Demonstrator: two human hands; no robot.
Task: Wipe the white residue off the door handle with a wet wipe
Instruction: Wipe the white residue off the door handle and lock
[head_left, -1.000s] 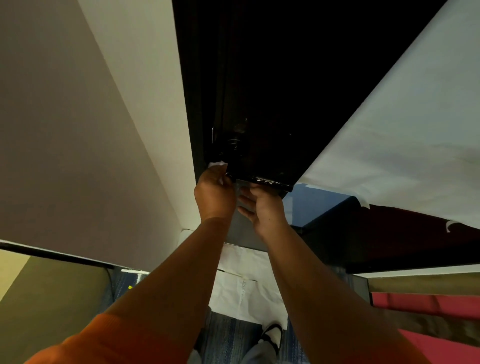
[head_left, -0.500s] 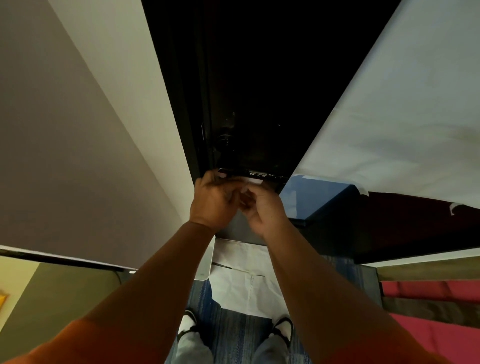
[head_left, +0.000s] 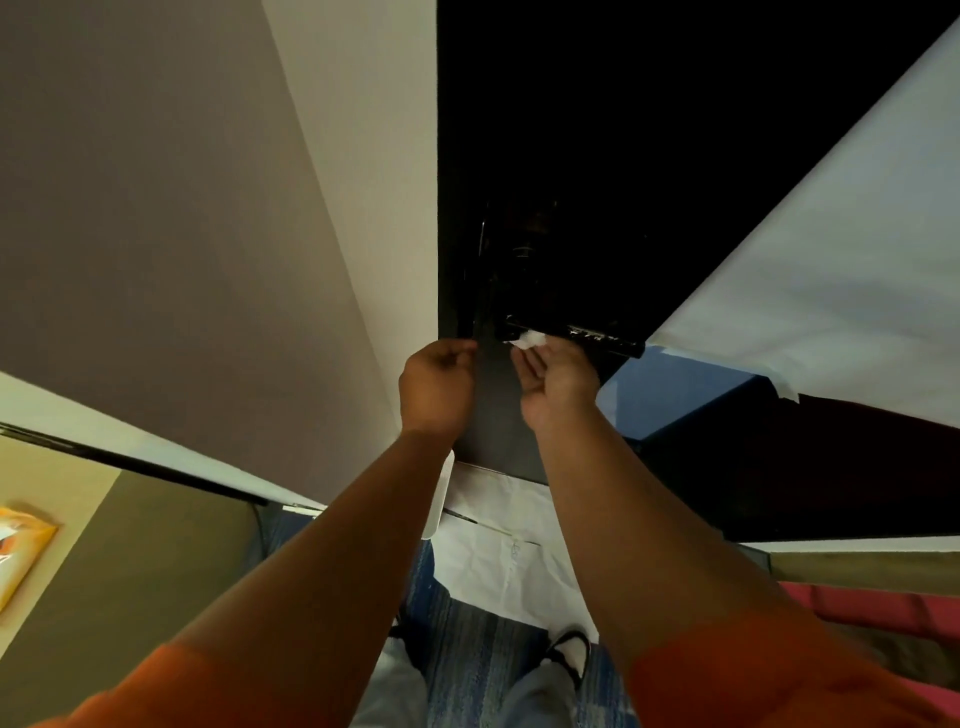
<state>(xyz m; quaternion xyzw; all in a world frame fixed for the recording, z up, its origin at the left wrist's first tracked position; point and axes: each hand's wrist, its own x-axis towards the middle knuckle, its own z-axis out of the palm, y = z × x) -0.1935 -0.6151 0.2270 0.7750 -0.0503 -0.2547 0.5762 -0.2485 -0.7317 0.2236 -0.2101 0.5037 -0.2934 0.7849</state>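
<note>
The dark door handle (head_left: 582, 335) is a black bar low on the dark door (head_left: 571, 156), with small white marks along it. My right hand (head_left: 558, 382) presses a crumpled white wet wipe (head_left: 530, 340) against the bar's left end. My left hand (head_left: 439, 387) hovers just left of the handle, at the door's edge, fingers curled loosely with nothing visible in them. A round lock fitting (head_left: 524, 249) above the handle is barely visible in the dark.
A pale wall (head_left: 260, 208) runs along the left. White paper (head_left: 831, 249) taped to the right of the door. White sheet (head_left: 498, 545) lies on blue carpet (head_left: 478, 660) by my feet. Red fabric (head_left: 883, 608) sits at right.
The wipe has passed from my left hand to my right. My hands, joined under the handle half a second ago, have separated; the left has drawn off to the door's edge.
</note>
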